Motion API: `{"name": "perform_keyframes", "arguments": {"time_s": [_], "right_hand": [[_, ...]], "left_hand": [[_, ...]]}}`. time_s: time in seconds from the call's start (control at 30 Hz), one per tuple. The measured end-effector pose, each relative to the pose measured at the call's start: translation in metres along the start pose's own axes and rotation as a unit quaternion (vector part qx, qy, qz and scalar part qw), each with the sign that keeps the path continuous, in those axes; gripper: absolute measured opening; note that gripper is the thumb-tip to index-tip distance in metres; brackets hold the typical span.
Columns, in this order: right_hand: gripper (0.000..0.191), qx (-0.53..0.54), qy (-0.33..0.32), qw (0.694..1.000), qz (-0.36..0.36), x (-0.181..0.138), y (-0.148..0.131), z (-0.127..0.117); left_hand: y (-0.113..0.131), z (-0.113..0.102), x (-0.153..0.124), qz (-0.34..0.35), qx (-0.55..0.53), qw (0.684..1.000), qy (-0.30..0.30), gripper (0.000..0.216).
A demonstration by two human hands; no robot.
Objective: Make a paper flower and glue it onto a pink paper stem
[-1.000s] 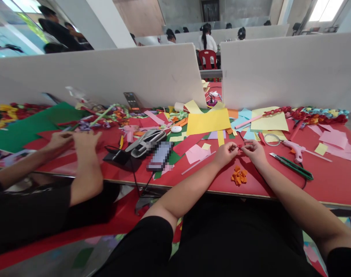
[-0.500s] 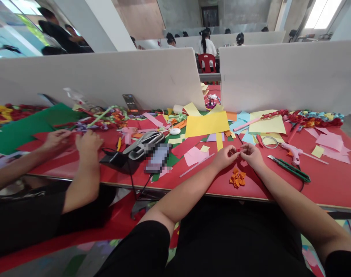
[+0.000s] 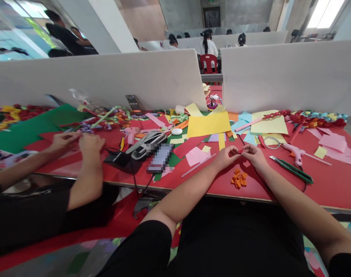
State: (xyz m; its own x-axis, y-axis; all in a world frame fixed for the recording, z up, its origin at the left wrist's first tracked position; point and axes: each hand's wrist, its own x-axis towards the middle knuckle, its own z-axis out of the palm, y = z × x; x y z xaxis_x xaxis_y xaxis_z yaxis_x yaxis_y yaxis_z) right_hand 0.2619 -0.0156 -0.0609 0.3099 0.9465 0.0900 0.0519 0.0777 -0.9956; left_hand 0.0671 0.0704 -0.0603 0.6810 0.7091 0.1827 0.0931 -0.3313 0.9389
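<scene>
My left hand (image 3: 226,157) and my right hand (image 3: 253,154) meet over the red table (image 3: 322,181), fingertips pinched together on a small red paper piece (image 3: 239,151). Just below them, nearer the table's front edge, lies an orange folded paper flower (image 3: 239,179). A pink square of paper (image 3: 195,156) rests left of my left hand. A green utility knife (image 3: 291,168) and a pink glue gun (image 3: 292,148) lie to the right of my right hand.
A co-worker's two hands (image 3: 77,141) work on red paper at the left. A phone (image 3: 159,157), a stapler-like tool (image 3: 148,141), yellow paper (image 3: 208,124) and many coloured scraps cover the middle. White partitions (image 3: 291,73) stand behind; paper chains (image 3: 316,117) lie at the right.
Both my hands stay pinched on the small red piece, with only slight finger shifts. The co-worker's hands moved a little on the red paper.
</scene>
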Motion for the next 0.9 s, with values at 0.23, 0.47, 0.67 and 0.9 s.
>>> {"name": "perform_keyframes", "arguments": {"time_s": [0.23, 0.47, 0.67, 0.9], "right_hand": [[0.041, -0.069, -0.002, 0.995, -0.066, -0.002, 0.002, 0.003], [0.038, -0.151, 0.005, 0.982, -0.118, -0.005, -0.004, -0.001], [0.036, -0.188, 0.005, 0.968, -0.166, -0.006, -0.010, -0.002], [0.028, -0.153, -0.017, 0.978, -0.143, -0.005, -0.012, -0.001]], "left_hand": [[0.000, -0.001, 0.002, -0.003, -0.024, 1.000, 0.008, 0.035], [0.002, -0.005, 0.002, -0.012, -0.035, 0.999, 0.006, 0.038], [0.002, -0.005, 0.002, -0.011, -0.070, 0.997, 0.005, 0.047], [0.004, -0.002, 0.001, -0.033, -0.127, 0.991, -0.010, 0.049]]}}
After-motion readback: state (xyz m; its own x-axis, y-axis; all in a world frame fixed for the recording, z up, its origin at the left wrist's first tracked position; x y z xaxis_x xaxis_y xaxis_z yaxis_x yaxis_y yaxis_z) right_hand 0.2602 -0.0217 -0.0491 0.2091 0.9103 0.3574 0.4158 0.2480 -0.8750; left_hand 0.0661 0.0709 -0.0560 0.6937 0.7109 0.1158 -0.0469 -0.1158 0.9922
